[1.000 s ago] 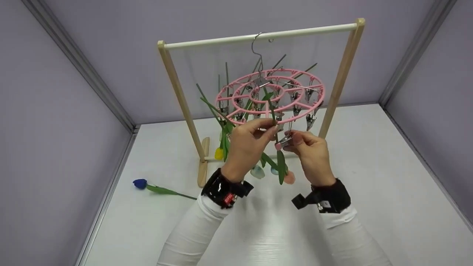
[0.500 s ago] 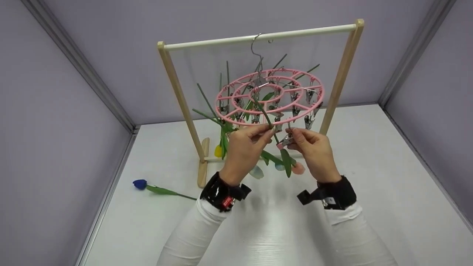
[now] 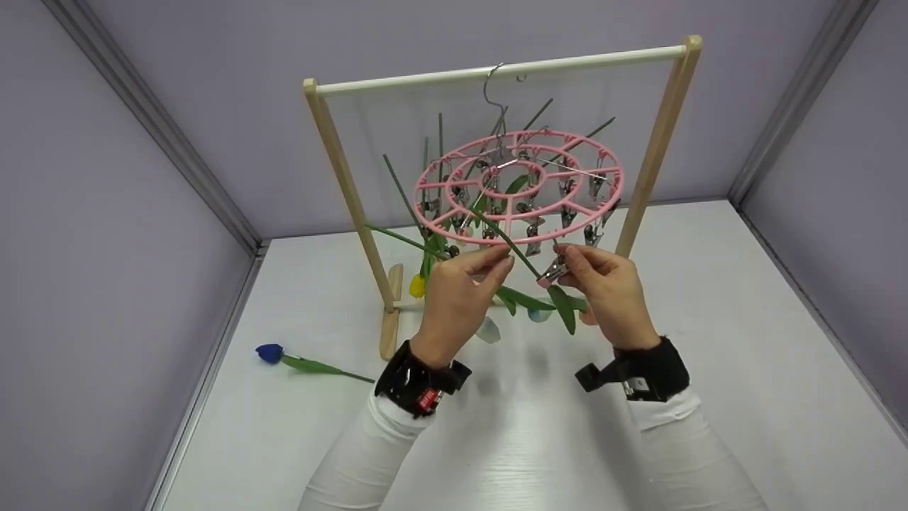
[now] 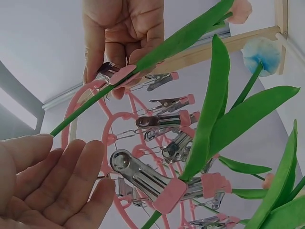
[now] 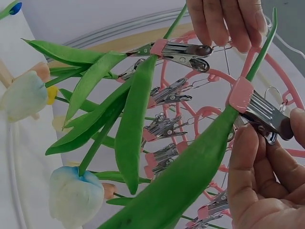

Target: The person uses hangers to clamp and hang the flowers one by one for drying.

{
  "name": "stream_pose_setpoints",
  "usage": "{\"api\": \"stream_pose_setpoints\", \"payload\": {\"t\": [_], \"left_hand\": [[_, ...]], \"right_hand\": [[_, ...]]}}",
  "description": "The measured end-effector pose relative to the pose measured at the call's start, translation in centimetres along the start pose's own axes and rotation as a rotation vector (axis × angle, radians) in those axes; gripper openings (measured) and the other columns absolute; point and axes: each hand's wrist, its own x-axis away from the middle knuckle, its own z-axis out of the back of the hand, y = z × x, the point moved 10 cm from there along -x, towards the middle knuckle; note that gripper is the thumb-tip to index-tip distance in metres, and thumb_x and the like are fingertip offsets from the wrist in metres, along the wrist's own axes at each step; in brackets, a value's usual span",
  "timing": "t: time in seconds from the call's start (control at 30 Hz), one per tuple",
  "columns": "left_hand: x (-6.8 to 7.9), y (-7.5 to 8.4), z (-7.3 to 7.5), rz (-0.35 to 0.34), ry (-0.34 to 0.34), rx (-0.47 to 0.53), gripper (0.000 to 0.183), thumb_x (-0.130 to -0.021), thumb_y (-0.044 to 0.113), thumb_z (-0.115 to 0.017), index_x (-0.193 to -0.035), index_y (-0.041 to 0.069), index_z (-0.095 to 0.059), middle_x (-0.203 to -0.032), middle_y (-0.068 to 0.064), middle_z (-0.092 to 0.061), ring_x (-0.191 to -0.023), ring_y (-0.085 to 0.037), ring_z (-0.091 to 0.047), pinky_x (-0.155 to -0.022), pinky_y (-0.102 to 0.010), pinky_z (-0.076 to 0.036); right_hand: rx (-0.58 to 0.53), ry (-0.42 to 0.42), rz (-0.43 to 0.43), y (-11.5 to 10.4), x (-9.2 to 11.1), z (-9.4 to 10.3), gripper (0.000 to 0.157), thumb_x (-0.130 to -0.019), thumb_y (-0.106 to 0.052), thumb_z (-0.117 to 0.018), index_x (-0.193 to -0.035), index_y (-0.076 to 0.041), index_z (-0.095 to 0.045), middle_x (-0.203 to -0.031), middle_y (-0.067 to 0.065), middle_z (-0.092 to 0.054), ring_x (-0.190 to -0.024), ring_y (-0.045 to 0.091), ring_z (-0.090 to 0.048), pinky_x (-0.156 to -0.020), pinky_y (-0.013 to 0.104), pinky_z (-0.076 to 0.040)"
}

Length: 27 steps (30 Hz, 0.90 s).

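Observation:
My right hand [image 3: 606, 294] pinches the handles of a metal clip [image 5: 264, 114] with pink tips. The tips clamp the green stem [image 4: 78, 112] of an artificial tulip just above its leaf [image 5: 190, 167]. Its peach bloom [image 4: 240, 10] hangs low, partly behind the right hand in the head view. My left hand [image 3: 461, 294] is beside that stem, thumb and fingers apart, the fingertips right at it in the left wrist view. Above both hands hangs the round pink clip hanger [image 3: 560, 233]. Several tulips hang head-down from its other clips, among them a white-blue one [image 5: 76, 195].
A wooden rack [image 3: 344, 177] carries the hanger by a metal hook [image 3: 489, 89] on its white top bar [image 3: 411, 79]. One blue tulip [image 3: 269, 353] lies on the white table at left. A yellow tulip [image 3: 417, 286] hangs near the rack's left foot.
My left fingers have come off the stem and shifted slightly left. The stem's upper end leans further left. My right hand keeps hold of the clip, moved slightly right.

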Motion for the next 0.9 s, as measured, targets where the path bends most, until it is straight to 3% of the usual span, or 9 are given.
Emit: {"api": "stream_pose_setpoints", "payload": {"t": [0.2, 0.3, 0.37, 0.43, 0.53, 0.6, 0.77, 0.9], "left_hand": [[1.1, 0.0, 0.8, 0.000, 0.016, -0.018, 0.023, -0.094, 0.014, -0.070, -0.114, 0.002, -0.074, -0.100, -0.005, -0.075, -0.081, -0.008, -0.068, -0.070, -0.023, -0.054], [1.9, 0.1, 1.3, -0.009, 0.030, -0.016, 0.024, -0.094, 0.015, -0.070, -0.113, 0.001, -0.074, -0.099, -0.004, -0.075, -0.083, -0.009, -0.069, -0.073, -0.025, -0.055], [2.4, 0.2, 1.7, -0.013, 0.040, -0.024, 0.023, -0.094, 0.016, -0.071, -0.111, 0.000, -0.074, -0.099, -0.004, -0.075, -0.083, -0.010, -0.069, -0.073, -0.027, -0.056], [3.1, 0.2, 2.1, -0.020, 0.055, -0.038, 0.023, -0.094, 0.017, -0.071, -0.109, 0.001, -0.075, -0.098, -0.005, -0.075, -0.082, -0.010, -0.069, -0.072, -0.028, -0.056], [4.2, -0.1, 2.7, -0.039, 0.082, -0.050, 0.022, -0.092, 0.018, -0.073, -0.107, 0.002, -0.076, -0.098, -0.004, -0.075, -0.082, -0.010, -0.069, -0.071, -0.028, -0.056], [5.0, -0.5, 3.1, -0.057, 0.093, -0.048, 0.020, -0.092, 0.017, -0.073, -0.106, 0.003, -0.076, -0.097, -0.004, -0.075, -0.080, -0.009, -0.069, -0.069, -0.026, -0.056], [6.9, -2.6, 4.0, -0.027, 0.090, -0.046, 0.020, -0.092, 0.017, -0.074, -0.105, 0.003, -0.077, -0.097, -0.001, -0.075, -0.081, -0.009, -0.069, -0.072, -0.029, -0.057], [8.8, -6.0, 4.8, 0.088, 0.077, -0.052, 0.020, -0.093, 0.020, -0.072, -0.105, 0.005, -0.078, -0.098, 0.002, -0.075, -0.085, -0.009, -0.069, -0.073, -0.032, -0.057]], "right_hand": [[0.037, 0.004, -0.033, 0.5, 0.1, 0.4, 0.042, -0.098, -0.029, -0.065, -0.122, 0.006, -0.066, -0.103, 0.014, -0.069, -0.087, 0.025, -0.070, -0.080, 0.030, -0.056], [0.048, 0.009, -0.061, 1.0, 0.2, 0.7, 0.042, -0.097, -0.033, -0.066, -0.121, 0.001, -0.069, -0.098, 0.010, -0.071, -0.086, 0.026, -0.070, -0.057, 0.020, -0.051], [0.045, 0.008, -0.066, 1.2, 0.2, 0.8, 0.041, -0.096, -0.034, -0.066, -0.120, 0.000, -0.070, -0.096, 0.010, -0.071, -0.086, 0.026, -0.070, -0.055, 0.019, -0.050], [0.046, 0.008, -0.059, 1.2, 0.2, 0.9, 0.041, -0.097, -0.032, -0.066, -0.119, 0.001, -0.069, -0.095, 0.010, -0.071, -0.087, 0.024, -0.071, -0.058, 0.022, -0.053], [0.051, 0.017, -0.036, 1.2, 0.2, 1.2, 0.041, -0.097, -0.029, -0.065, -0.119, 0.005, -0.067, -0.099, 0.011, -0.072, -0.091, 0.023, -0.071, -0.082, 0.032, -0.056], [0.062, 0.038, -0.023, 1.3, 0.2, 1.7, 0.042, -0.098, -0.028, -0.065, -0.119, 0.007, -0.067, -0.101, 0.013, -0.071, -0.093, 0.023, -0.070, -0.086, 0.033, -0.055], [0.077, 0.104, 0.002, 1.5, 0.4, 3.2, 0.041, -0.097, -0.028, -0.065, -0.116, 0.009, -0.068, -0.103, 0.018, -0.070, -0.093, 0.027, -0.068, -0.084, 0.031, -0.055], [0.078, 0.127, -0.001, 1.9, 1.0, 4.4, 0.041, -0.098, -0.027, -0.064, -0.118, 0.009, -0.068, -0.103, 0.017, -0.070, -0.094, 0.027, -0.068, -0.085, 0.031, -0.055]]}}
